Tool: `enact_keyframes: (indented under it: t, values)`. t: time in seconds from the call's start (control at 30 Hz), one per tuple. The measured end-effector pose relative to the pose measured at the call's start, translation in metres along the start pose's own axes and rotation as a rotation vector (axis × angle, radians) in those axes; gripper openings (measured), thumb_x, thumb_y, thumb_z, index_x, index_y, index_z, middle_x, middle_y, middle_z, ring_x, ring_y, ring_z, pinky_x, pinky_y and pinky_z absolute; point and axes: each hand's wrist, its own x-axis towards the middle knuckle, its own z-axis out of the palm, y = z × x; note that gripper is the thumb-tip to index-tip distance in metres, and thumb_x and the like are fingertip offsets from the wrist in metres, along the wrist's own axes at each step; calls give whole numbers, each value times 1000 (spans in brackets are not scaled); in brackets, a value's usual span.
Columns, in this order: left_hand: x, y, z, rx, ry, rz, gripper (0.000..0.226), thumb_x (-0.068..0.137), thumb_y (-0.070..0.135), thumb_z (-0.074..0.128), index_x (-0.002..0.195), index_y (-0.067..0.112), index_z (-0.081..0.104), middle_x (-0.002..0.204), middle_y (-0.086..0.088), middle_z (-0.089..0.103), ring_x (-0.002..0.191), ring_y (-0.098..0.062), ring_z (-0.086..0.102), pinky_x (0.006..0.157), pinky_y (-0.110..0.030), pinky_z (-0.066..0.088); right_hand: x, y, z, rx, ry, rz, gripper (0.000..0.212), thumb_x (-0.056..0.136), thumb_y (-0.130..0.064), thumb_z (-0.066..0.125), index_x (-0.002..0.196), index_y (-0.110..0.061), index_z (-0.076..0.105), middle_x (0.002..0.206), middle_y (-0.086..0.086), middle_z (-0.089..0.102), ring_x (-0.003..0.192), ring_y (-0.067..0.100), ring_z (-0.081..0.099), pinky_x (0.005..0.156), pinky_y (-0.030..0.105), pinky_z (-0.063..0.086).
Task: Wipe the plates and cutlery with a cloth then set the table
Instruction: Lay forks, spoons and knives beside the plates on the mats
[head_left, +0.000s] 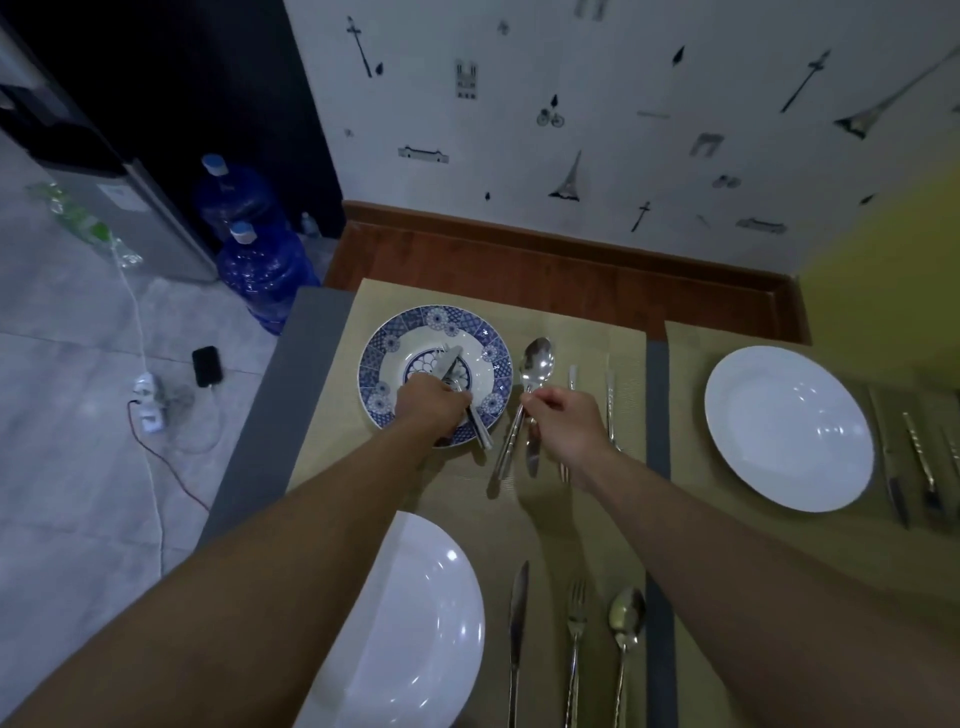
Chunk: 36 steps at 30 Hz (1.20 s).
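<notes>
**Laying the far place: cutlery in both hands at a blue-patterned plate**

Seen from above, along two bare forearms. No cloth in view; judged to be the laying stage, with this far setting not yet finished.

Gripped in the left hand (434, 408), fingers curled tight round the handles: a table knife (449, 364) and a second piece, likely a fork (480, 431). Tips resting in the well of the blue-and-white patterned plate (374, 364), handles jutting past its near rim.

Pinched between thumb and fingers of the right hand (563, 421): the handle of a tablespoon (537, 361), bowl up, just beside the plate's right rim. Close under that hand, a second knife (532, 452); cannot tell whether pinched too.

To do this well: lift the pair clear of the plate rather than dragging. Lay each piece straight on the woven placemat (597, 322), parallel to the spoon. Keep fingers on handles only, off wiped blades and bowls.

In the patterned plate: nothing but those cutlery tips. Near white plate (415, 623): bare, with knife, fork and spoon in a row to its right. Right white plate (789, 428): bare, on its own mat, cutlery beside it. On the floor at left, two capped blue water jugs (260, 275); fill level unclear.
</notes>
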Motion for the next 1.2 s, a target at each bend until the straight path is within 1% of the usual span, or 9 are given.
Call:
enact_keyframes:
  t: [0.07, 0.23, 0.37, 0.53, 0.67, 0.83, 0.97, 1.07, 1.2]
  values:
    - [2, 2, 4, -23, -25, -33, 28, 82, 28, 80, 85, 1, 74, 80, -14, 73, 69, -28, 70, 62, -34, 61, 0, 0, -4, -1, 20, -9, 17, 101, -22, 63, 99, -11, 75, 78, 4, 69, 63, 14, 58, 57, 25, 45]
    - [-6, 9, 7, -40, -175, -109, 23, 89, 17, 73, 72, 2, 70, 49, -5, 62, 34, -9, 52, 39, -20, 43, -1, 2, -10, 24, 44, -15, 17, 100, -21, 65, 100, -9, 77, 91, 6, 74, 76, 14, 62, 69, 26, 49]
    - [-17, 10, 5, -36, -253, -106, 25, 90, 13, 71, 67, 4, 66, 43, -2, 58, 29, -6, 46, 33, -16, 36, -3, 2, -15, 38, 50, -25, 14, 100, -21, 66, 95, -14, 77, 81, -2, 69, 70, 11, 57, 65, 27, 46]
    - [-28, 3, 4, -10, -255, -48, 27, 90, 15, 72, 67, 3, 67, 57, -8, 61, 41, -11, 51, 39, -18, 42, -11, 5, -24, 17, 38, -62, 13, 100, -23, 65, 94, -19, 75, 87, -2, 71, 77, 13, 61, 76, 32, 52]
    - [-40, -2, 8, -63, -205, 52, 23, 91, 12, 71, 86, -10, 73, 66, -13, 62, 50, -13, 54, 50, -16, 49, -20, 14, -40, 18, 34, -83, 18, 100, -22, 65, 85, -29, 72, 90, 3, 74, 79, 19, 63, 84, 40, 59]
    - [-69, 0, 25, -129, -158, 149, 13, 90, 11, 72, 90, -1, 77, 72, -16, 67, 62, -19, 59, 74, -33, 57, -32, 31, -72, 35, 69, -85, 11, 98, -22, 68, 93, -19, 77, 79, -4, 70, 71, 13, 60, 72, 33, 51]
    - [-103, 14, 47, -180, -167, 198, 12, 93, 9, 68, 89, 0, 76, 71, -14, 63, 60, -17, 55, 67, -30, 54, -45, 47, -107, 44, 54, -83, 14, 100, -24, 65, 104, -16, 76, 88, -1, 71, 77, 13, 59, 81, 34, 52]
    - [-130, 28, 74, -205, -178, 244, 9, 94, 9, 66, 91, 7, 75, 75, -13, 65, 64, -17, 55, 68, -26, 55, -54, 62, -139, 39, 77, -89, 14, 100, -27, 65, 103, -18, 76, 84, -4, 70, 77, 13, 60, 82, 35, 53]
    - [-158, 41, 118, -217, -175, 287, 14, 93, 10, 69, 102, 1, 75, 76, -11, 67, 62, -13, 58, 56, -16, 54, -65, 88, -184, 60, 120, -79, 16, 99, -29, 66, 99, -19, 77, 71, -8, 65, 69, 12, 58, 74, 33, 50]
